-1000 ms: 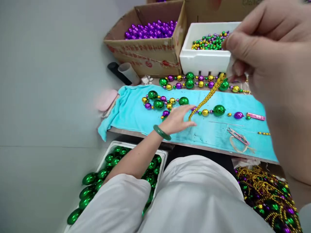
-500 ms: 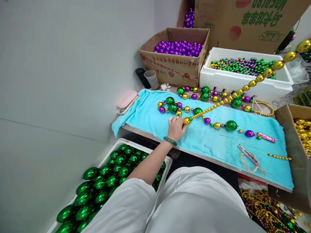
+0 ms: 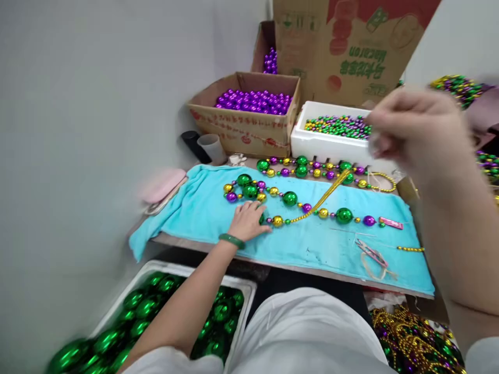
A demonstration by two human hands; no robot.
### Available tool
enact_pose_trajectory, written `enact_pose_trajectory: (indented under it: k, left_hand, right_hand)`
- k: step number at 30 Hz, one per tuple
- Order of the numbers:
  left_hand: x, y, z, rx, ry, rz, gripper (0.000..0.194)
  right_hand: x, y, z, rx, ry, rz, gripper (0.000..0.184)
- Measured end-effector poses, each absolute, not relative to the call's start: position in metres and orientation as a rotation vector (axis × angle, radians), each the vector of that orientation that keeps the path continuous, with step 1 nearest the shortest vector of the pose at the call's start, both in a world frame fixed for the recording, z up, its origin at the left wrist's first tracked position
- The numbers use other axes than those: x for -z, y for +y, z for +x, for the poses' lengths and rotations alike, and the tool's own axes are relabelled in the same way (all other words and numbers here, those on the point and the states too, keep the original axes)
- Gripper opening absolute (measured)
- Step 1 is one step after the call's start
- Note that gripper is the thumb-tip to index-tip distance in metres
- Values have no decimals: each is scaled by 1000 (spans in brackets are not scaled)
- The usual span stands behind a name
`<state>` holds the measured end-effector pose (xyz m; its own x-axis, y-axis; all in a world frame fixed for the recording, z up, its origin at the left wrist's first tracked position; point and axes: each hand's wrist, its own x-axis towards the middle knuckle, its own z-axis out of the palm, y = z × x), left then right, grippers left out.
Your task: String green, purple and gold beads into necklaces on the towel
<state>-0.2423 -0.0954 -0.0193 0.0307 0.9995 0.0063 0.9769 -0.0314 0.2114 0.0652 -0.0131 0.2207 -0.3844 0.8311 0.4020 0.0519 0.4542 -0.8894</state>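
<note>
My left hand (image 3: 246, 222), with a green bangle at the wrist, is low over the turquoise towel (image 3: 300, 249). Its fingers curve around a large green bead (image 3: 262, 218), partly hidden under the hand. From that bead runs a string of small gold beads (image 3: 323, 196), blurred and rising to the right. Raised at the right is my right hand (image 3: 417, 122), blurred, with thumb and fingers pinched together; what they hold cannot be made out. A garland of green, gold and purple beads (image 3: 344, 215) lies across the towel behind my left hand.
Pink-handled snips (image 3: 372, 253) and a pink strip (image 3: 391, 223) lie on the towel. Behind stand a carton of purple beads (image 3: 245, 127) and a white foam box (image 3: 327, 143). A foam bin of green beads (image 3: 249, 296) is below left. Loose bead strings (image 3: 413, 337) lie lower right.
My right hand has come into view at the right. The gold bead string has dropped from a taut slant to a lower one. My left hand now lies at a green bead instead of a gold one.
</note>
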Motion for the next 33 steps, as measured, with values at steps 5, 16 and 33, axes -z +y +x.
enact_pose_trajectory:
  k: [5, 16, 33]
  left_hand:
    - [-46, -86, -201, -835, 1701, 2066, 35]
    - [-93, -48, -78, -1356, 913, 1196, 17]
    - [-49, -43, -85, -1222, 1231, 1108, 8]
  right_hand:
    - [-194, -7, 46, -1262, -1815, -792, 19]
    - [-177, -3, 73, -902, -1888, -880, 10]
    - [28, 3, 248, -326, -2417, -2078, 28]
